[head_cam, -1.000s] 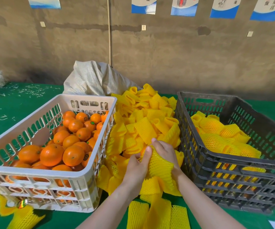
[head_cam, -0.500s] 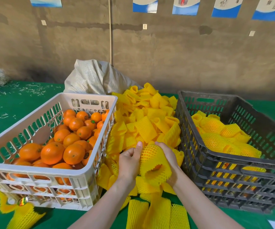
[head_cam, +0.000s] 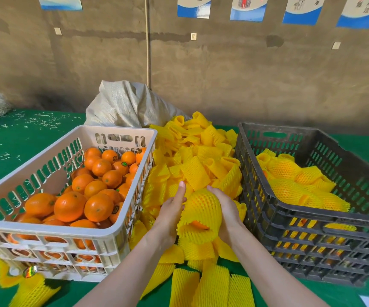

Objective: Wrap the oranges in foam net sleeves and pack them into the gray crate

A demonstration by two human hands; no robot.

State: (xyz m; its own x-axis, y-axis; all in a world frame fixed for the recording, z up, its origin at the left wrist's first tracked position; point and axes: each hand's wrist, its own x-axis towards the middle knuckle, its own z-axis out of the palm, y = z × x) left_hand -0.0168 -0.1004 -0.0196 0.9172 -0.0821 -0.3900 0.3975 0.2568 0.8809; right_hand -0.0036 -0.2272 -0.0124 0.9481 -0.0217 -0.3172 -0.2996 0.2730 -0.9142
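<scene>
The left hand (head_cam: 169,218) and the right hand (head_cam: 229,214) hold one round orange fruit (head_cam: 199,225) that sits inside a stretchy yellow foam net sleeve (head_cam: 202,207); the grip is closed on the sleeve from both sides; the left thumb points straight up and the right hand cups the right side; a bit of the fruit peeks out of the open end that faces the person.

The wrapped fruit is held just above a big pile of loose yellow net sleeves (head_cam: 196,160), between two crates; more flat sleeves (head_cam: 212,289) lie on the green counter (head_cam: 23,138) close to the person.

Just to the right stands the dark gray plastic crate (head_cam: 312,220); inside it lie wrapped oranges (head_cam: 290,173) in their yellow nets.

Just to the left stands a white plastic crate (head_cam: 46,229) full of bare oranges (head_cam: 70,206); some have small round stickers; one yellow sleeve (head_cam: 30,289) pokes out by its near left corner.

Behind the pile sits a lumpy white woven sack (head_cam: 125,105), close to the brown wall.
</scene>
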